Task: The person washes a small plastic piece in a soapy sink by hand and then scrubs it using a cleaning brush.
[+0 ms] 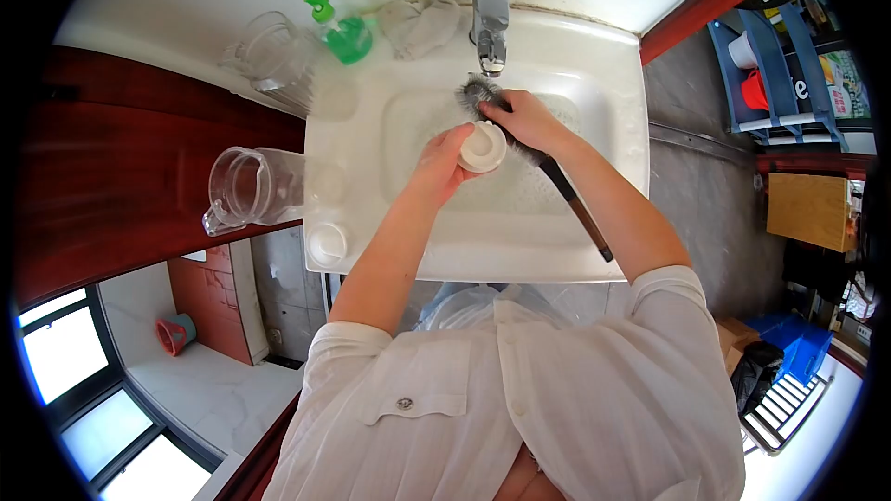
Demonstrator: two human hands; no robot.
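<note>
Over the white sink (pixel 371 239), my left hand (pixel 440 163) grips a round white lid (pixel 484 146), its ridged face turned up. My right hand (pixel 527 121) is closed around a bottle brush (pixel 575 204). Grey bristles stick out past the fingers near the tap, and the dark handle slants down toward my right forearm. The brush lies just beside the lid; whether they touch I cannot tell. A second white lid (pixel 328 244) rests on the sink's front left corner. Water with bubbles shows in the basin below my hands.
A chrome tap (pixel 490 19) stands at the back. A green soap pump bottle (pixel 347 39), a crumpled cloth (pixel 419 28) and a clear pitcher (pixel 276 54) are at the back left. Another clear pitcher (pixel 252 187) stands at the left edge. Blue shelves (pixel 775 70) are far right.
</note>
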